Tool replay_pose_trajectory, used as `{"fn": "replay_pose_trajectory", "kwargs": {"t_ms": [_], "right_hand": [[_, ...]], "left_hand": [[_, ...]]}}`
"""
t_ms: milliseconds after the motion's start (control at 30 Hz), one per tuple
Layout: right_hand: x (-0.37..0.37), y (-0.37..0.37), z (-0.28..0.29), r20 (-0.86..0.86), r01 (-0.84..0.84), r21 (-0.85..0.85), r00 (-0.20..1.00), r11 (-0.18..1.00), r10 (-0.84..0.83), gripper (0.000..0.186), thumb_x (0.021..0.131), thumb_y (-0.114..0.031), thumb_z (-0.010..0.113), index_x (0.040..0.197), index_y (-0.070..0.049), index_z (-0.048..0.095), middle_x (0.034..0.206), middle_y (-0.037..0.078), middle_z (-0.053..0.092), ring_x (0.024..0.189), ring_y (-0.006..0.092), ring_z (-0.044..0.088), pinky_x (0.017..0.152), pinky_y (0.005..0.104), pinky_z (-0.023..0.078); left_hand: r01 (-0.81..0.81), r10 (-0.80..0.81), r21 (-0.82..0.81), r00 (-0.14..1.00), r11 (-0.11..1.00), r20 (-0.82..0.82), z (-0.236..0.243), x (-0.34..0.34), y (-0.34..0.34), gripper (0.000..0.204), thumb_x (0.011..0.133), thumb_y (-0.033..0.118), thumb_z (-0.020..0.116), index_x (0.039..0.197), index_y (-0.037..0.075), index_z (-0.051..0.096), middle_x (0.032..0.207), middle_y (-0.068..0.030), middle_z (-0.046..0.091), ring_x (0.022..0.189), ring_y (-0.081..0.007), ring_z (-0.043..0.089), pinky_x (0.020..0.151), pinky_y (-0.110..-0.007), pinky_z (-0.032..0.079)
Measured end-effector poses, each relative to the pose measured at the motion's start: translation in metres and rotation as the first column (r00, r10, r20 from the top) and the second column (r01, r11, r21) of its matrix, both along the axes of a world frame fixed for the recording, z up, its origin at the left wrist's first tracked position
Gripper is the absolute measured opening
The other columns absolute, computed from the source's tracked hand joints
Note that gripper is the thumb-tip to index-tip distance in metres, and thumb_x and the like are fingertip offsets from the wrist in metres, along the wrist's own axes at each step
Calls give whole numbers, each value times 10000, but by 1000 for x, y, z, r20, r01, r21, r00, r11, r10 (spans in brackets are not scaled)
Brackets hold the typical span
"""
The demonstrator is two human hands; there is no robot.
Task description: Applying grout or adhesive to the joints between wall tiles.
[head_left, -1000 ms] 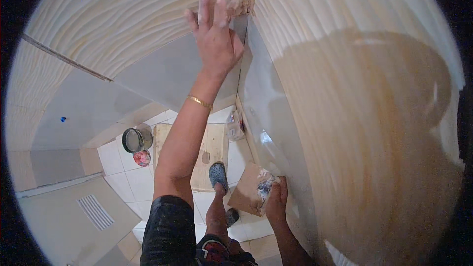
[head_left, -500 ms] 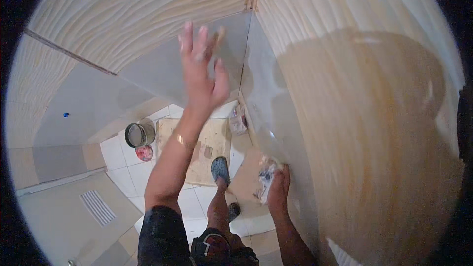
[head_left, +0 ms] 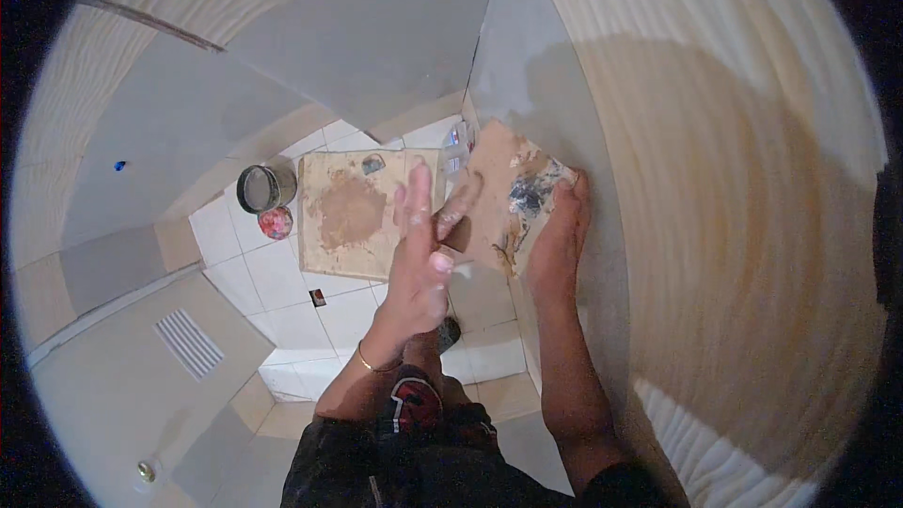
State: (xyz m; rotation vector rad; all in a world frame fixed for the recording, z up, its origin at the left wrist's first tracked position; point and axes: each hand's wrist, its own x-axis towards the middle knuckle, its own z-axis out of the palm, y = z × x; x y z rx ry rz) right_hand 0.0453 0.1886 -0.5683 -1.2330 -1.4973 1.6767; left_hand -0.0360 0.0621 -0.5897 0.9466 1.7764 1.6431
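My right hand (head_left: 562, 235) grips the right edge of a flat board (head_left: 503, 146), tan on most of its face. White, black and brown smears mark the part beside my fingers. Close to the board's left side is my left hand (head_left: 420, 249), its fingers stretched apart. Whitish residue shows on the fingers, and one is coated tan at the tip. No tool can be made out in it. Whether that fingertip touches the board is hard to tell.
A pale square panel (head_left: 320, 179) with a tan stain lies on white floor tiles (head_left: 277, 287). Left of it stand an open can (head_left: 256, 190) and a red round item (head_left: 276, 223). A packet (head_left: 458, 143) leans near the corner. Grey wall (head_left: 376, 38) and wavy-patterned wall (head_left: 715, 226) close in.
My left hand has come down from near the wall corner to the board. The board is raised and turned more face-up in my right hand. The view has shifted, and my feet are mostly hidden.
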Motion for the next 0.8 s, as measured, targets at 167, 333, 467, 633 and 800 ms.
{"fn": "replay_pose_trajectory", "kwargs": {"t_ms": [167,333,467,633,800], "right_hand": [[0,-4,1,85,4,79,996,997,-11,329,953,-264,371,1087,-1,517,1082,123,545,999,210,504,936,351,379],[-1,-3,4,-42,-162,21,986,987,163,297,990,-249,342,1063,14,458,993,138,526,921,211,490,891,358,398],[-1,-4,0,-21,-96,-27,995,995,95,311,988,-252,344,1092,21,453,1012,161,533,931,225,496,892,361,398],[8,4,-26,49,-30,10,998,999,29,458,990,-263,346,1296,74,391,1228,232,493,1102,309,487,1011,384,344],[27,2,-55,106,56,-24,993,998,-53,497,976,-261,384,1379,27,348,1281,190,443,1093,275,496,939,379,401]], "left_hand": [[74,-60,26,933,997,-354,-8,-12,-4,821,954,618,173,1495,0,185,1517,-260,254,1451,-366,147,1153,-505,-54],[177,-153,60,945,982,-289,-6,-10,-10,813,939,641,189,1490,46,259,1528,-237,238,1451,-353,147,1150,-511,-84],[251,-233,79,955,965,-184,-7,-11,-19,717,975,552,253,1446,22,360,1493,-228,332,1444,-335,206,1147,-512,-82],[256,-262,152,965,955,22,-10,-1,-32,744,961,568,310,1439,-1,360,1462,-234,380,1412,-317,290,1163,-479,-30],[-90,-193,556,882,826,429,5,-9,8,758,962,559,351,1466,-5,292,1440,-230,410,1285,-288,448,1097,-436,245]]}}
